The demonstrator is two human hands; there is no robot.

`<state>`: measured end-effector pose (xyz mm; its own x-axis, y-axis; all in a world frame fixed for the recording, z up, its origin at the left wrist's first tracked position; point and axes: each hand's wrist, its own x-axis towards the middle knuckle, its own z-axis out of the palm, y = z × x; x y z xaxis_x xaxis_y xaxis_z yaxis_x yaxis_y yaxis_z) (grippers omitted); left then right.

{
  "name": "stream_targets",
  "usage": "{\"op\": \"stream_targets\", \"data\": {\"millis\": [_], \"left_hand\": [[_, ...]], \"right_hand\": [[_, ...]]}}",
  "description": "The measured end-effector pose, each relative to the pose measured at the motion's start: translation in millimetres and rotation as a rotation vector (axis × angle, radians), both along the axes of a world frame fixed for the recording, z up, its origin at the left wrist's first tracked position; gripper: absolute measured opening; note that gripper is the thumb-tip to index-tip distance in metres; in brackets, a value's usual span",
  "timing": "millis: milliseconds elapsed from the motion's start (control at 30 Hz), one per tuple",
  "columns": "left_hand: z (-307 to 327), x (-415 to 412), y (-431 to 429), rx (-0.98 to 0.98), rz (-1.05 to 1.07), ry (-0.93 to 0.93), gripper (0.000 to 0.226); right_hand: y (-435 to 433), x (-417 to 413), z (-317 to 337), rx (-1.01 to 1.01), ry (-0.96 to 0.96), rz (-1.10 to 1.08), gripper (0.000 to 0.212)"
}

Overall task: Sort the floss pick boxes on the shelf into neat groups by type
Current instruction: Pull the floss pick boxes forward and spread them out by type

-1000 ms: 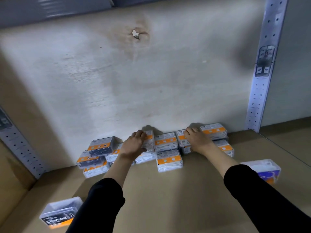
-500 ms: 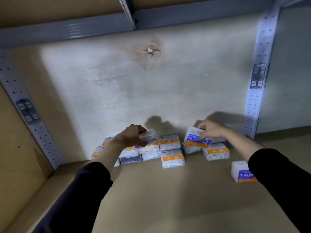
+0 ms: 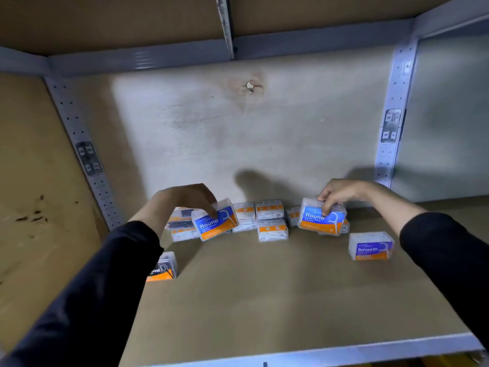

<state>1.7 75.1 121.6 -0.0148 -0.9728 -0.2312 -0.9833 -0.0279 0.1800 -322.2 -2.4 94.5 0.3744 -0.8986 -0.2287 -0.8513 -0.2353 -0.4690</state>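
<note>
The left hand (image 3: 185,202) has its grip closed from above on a blue-and-orange Round box (image 3: 215,223), tilted, at the left end of the cluster of boxes (image 3: 270,211) lying along the back wall of the shelf (image 3: 264,292). The right hand (image 3: 341,193) grips a second Round box (image 3: 321,219) at the cluster's right end. A Smooth box (image 3: 370,246) stands apart, front right. A dark Charcoal box (image 3: 162,267) sits front left, partly hidden by the sleeve.

Dim shelf; frontal light, hard shadows, soft blur.
</note>
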Motion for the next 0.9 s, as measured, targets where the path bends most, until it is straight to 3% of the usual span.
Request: {"op": "stream_targets", "data": {"millis": [267,400,900], "left_hand": [[0,5,28,0.049,0.035,-0.016,0.036],[1,9,36,0.048,0.033,-0.019,0.038],[-4,-1,39,0.061,0.004,-0.046,0.042]], "right_hand": [[27,1,7,0.036,0.039,-0.003,0.023],[35,0,10,0.041,0.023,0.002,0.01],[48,-9,15,0.05,-0.002,-0.023,0.015]]}}
